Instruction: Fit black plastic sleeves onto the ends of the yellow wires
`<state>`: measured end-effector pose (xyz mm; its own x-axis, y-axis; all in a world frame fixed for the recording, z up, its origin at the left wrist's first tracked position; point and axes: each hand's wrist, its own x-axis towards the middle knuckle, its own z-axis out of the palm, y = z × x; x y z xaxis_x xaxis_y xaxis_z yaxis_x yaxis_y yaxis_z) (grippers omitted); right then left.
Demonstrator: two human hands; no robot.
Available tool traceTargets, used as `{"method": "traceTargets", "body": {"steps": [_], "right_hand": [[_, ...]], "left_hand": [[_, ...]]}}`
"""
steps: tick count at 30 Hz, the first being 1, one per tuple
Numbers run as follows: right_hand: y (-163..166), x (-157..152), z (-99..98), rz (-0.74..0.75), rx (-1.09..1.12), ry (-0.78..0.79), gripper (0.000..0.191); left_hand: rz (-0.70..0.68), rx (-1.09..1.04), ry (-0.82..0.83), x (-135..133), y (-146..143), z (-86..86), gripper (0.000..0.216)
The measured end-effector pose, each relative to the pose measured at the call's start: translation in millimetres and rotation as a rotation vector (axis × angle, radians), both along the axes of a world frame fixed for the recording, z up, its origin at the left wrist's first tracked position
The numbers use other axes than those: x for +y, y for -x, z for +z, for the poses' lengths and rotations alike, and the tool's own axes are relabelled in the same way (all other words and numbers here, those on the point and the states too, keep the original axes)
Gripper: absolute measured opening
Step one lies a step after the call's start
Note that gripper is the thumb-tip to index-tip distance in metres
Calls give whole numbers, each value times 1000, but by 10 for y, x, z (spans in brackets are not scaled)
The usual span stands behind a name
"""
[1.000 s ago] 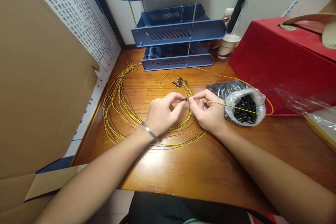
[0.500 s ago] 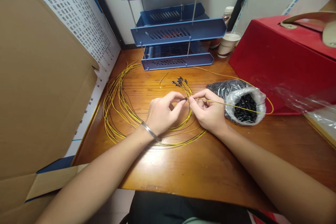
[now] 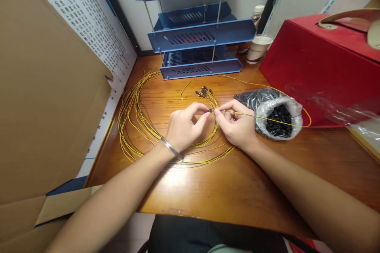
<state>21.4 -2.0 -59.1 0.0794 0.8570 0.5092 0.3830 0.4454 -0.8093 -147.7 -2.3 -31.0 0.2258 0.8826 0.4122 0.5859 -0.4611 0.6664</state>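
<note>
Between the thumb and fingertips of my left hand (image 3: pixel 185 124) is a small black plastic connector housing (image 3: pixel 208 111), held level and pointing right. My right hand (image 3: pixel 236 122) pinches the end of a yellow-and-black wire (image 3: pixel 276 119), close beside the connector's tip; whether the two touch I cannot tell. From my right hand the wire runs right, loops over the plastic bag and goes back behind. Under and around my hands lies a coil of yellow and black wires (image 3: pixel 130 114). Several wire ends with black connectors (image 3: pixel 204 91) sit bunched just beyond my fingers.
A clear plastic bag (image 3: pixel 297 108) full of small black parts lies right of my hand. Blue tray shelves (image 3: pixel 202 72) stand at the back, with a paper cup (image 3: pixel 257 52) beside them. A red box (image 3: pixel 314 63) borders the right, cardboard (image 3: pixel 44 87) the left.
Both hands keep almost the same pose and grip. The whole view has shifted slightly; the wire loop on the right hangs nearly as before.
</note>
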Motion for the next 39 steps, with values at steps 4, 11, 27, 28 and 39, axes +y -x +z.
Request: {"method": "traceTargets", "body": {"steps": [4,11,27,28,39], "right_hand": [[3,4,3,-3,-3,2,12],[6,2,8,-10,-3,25,11],[-5,2,-8,-5,-13,23,11],[-5,2,-8,-5,-13,23,11],[7,0,23,-8,-3,29,11]], "left_hand": [[-5,-3,9,-1,-1,-2,10],[-3,-5,12,-2,-5,-12,11],[-13,-3,6,-3,-6,-8,11],[-13,-1,4,-4,-7,-7,11],[-6,11,-4,-7,-7,0,11]]}}
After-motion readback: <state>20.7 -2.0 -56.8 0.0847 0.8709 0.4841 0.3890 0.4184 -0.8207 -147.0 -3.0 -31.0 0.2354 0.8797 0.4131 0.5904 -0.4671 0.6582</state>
